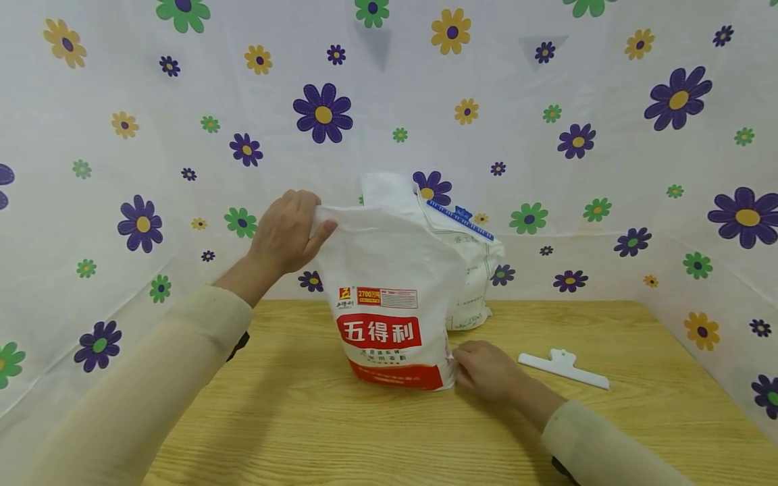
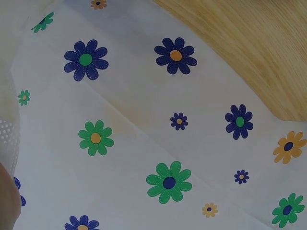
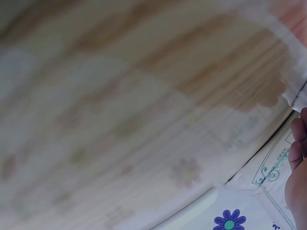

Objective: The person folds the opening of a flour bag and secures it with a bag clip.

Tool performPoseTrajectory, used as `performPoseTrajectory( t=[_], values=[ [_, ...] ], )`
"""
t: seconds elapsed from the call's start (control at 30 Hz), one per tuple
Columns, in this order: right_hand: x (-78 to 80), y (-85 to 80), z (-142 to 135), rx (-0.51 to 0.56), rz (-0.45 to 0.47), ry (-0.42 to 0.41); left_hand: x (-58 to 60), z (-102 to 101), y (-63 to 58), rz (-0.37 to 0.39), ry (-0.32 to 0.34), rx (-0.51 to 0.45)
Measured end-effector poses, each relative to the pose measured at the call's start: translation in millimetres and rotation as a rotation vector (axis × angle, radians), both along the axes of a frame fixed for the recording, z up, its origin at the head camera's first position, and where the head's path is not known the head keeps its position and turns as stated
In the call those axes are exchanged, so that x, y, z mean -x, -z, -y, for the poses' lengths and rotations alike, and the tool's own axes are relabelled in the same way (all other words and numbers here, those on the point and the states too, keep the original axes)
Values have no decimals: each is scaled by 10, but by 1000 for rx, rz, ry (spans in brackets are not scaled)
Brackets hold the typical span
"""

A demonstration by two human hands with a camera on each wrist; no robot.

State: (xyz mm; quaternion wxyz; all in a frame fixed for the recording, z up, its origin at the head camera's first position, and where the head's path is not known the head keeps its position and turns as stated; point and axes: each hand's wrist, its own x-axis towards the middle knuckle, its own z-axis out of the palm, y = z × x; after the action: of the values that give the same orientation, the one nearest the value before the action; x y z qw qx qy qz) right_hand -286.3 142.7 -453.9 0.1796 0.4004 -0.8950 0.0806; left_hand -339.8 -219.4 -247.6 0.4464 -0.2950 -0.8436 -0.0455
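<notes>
A white flour bag (image 1: 389, 263) with red printed panels stands on the table, its upper part pulled up and to the left. My left hand (image 1: 288, 229) pinches the bag's top left corner, thumb on the near side. Down at the bag's lower right corner, my right hand (image 1: 486, 370) grips the edge with curled fingers. In the right wrist view, fingers (image 3: 296, 143) show at the right border beside green-printed material. Only a sliver of hand (image 2: 7, 201) appears at the left border of the left wrist view.
Behind the flour bag stands a second white bag (image 1: 471, 283) with green print, partly hidden. A blue sealing clip (image 1: 460, 219) sits across its top. A white sealing clip (image 1: 565, 368) lies on the wooden table (image 1: 292, 418) to the right. Flower-patterned sheeting (image 1: 389, 88) encloses the back and sides.
</notes>
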Motion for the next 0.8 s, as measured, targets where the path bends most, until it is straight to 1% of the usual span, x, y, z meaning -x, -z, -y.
performPoseTrajectory(
  t=[0.2, 0.37, 0.57, 0.8],
  values=[
    [3, -10, -63, 7, 20, 1, -19, -9, -2, 3, 10, 2],
    [10, -16, -117, -5, 51, 41, -37, -9, -4, 14, 1, 13],
    [18, -7, -184, -16, 64, 73, -30, 12, 5, 23, -10, 22],
    [8, -9, -261, -13, 113, 122, -16, 22, 30, 24, 8, 25]
  ],
)
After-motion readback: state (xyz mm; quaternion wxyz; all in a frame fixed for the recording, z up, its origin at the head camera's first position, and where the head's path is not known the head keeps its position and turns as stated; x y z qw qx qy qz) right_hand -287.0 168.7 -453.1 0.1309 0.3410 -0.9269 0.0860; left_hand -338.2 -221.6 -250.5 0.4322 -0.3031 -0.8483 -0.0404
